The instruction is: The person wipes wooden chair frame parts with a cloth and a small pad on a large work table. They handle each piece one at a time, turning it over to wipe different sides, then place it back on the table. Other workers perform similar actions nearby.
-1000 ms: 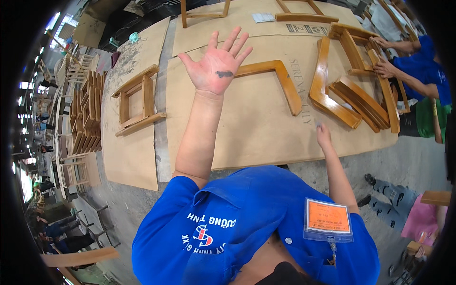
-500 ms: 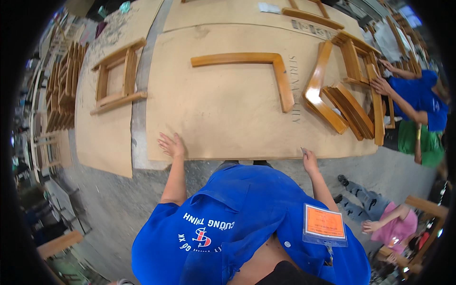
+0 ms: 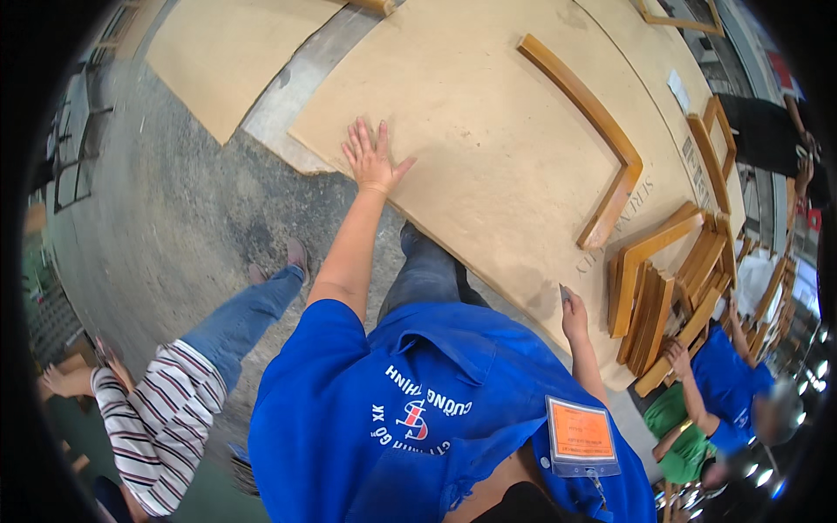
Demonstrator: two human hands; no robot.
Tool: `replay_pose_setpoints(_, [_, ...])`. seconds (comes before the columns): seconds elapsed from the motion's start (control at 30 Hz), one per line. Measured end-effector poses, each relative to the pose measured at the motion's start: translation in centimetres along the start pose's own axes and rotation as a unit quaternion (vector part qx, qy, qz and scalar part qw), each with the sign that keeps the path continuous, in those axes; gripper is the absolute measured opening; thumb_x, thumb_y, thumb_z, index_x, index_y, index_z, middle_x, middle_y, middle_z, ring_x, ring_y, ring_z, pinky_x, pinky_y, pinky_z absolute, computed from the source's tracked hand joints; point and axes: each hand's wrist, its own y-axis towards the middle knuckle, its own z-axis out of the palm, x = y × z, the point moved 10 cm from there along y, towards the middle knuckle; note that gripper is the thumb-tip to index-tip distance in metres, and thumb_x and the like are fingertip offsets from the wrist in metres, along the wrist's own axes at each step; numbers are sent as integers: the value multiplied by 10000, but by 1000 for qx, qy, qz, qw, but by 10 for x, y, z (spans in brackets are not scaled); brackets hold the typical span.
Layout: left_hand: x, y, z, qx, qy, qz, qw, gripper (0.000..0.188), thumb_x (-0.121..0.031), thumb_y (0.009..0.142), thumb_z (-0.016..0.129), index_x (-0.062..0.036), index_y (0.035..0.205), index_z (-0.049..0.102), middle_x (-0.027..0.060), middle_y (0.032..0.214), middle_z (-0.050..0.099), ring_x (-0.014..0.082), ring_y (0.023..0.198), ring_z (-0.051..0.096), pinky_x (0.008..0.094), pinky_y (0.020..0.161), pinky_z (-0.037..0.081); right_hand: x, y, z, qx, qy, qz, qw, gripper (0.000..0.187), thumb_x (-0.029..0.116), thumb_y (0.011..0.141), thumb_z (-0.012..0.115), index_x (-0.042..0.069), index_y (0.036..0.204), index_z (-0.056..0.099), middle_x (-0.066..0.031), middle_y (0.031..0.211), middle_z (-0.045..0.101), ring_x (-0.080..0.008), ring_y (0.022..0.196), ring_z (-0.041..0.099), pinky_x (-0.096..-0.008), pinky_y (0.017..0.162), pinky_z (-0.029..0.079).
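Note:
My left hand (image 3: 375, 159) rests on the near edge of the cardboard-covered table (image 3: 436, 131), its fingers spread and empty. Near the table's front edge on the right, my right hand (image 3: 574, 315) is closed around a small flat grey piece (image 3: 564, 293), perhaps sandpaper; its kind is not clear. Farther in on the cardboard lies an L-shaped varnished wooden part (image 3: 602, 122), apart from both hands. A second angled wooden part (image 3: 641, 257) stands to the right of my right hand, beside several stacked wooden pieces (image 3: 649, 318).
A co-worker in blue (image 3: 724, 370) has hands on the wooden frames (image 3: 711, 253) at the right end. Another person in a striped shirt (image 3: 161, 418) is at the lower left. A second cardboard sheet (image 3: 235, 52) lies across a gap at the upper left.
My view has turned, so the table now slants down to the right. My left hand has gone from raised at the edge to spread on the cardboard. My right hand keeps the grey piece.

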Motion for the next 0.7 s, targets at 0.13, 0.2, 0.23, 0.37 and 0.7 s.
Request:
replay_pose_setpoints(0.13, [4,6,5,-32,5,40,999,1023,-700,685,612,-224,1491,198,205,1550,0,403,1423,-24,593,1106,28,-9,1,2,39,-15,11,999,340,85,927,443,39,1249,538,-208,1145,578,-337,1085,550,-374,951,419])
replay_pose_setpoints(0.2, [22,22,8,5,35,12,999,1003,-714,710,579,-228,1494,184,207,1549,-10,400,1425,-28,575,1117,28,-15,-2,6,54,-16,6,998,344,93,926,447,39,1254,536,-208,1149,578,-339,1086,550,-374,952,420])
replay_pose_setpoints(0.23, [26,36,-1,-5,35,20,999,993,-721,723,563,-229,1495,177,209,1549,-15,398,1425,-29,566,1122,29,-18,-3,10,68,-6,6,998,346,96,926,449,40,1256,535,-209,1151,578,-340,1087,550,-375,952,420])
replay_pose_setpoints(0.37, [172,98,-118,-230,-342,-331,849,1032,-841,736,365,-277,1498,-41,213,1542,-44,393,1424,12,553,1136,39,-21,-2,10,45,-18,-17,999,355,106,920,453,46,1261,535,-210,1155,578,-334,1093,550,-379,956,419])
replay_pose_setpoints(0.7, [27,104,-294,-16,-960,213,183,1142,-957,590,216,-243,1479,153,260,1522,57,466,1393,76,565,1137,104,2,14,9,29,37,-22,999,376,106,903,436,15,1254,536,-223,1201,580,-323,1159,535,-369,998,398])
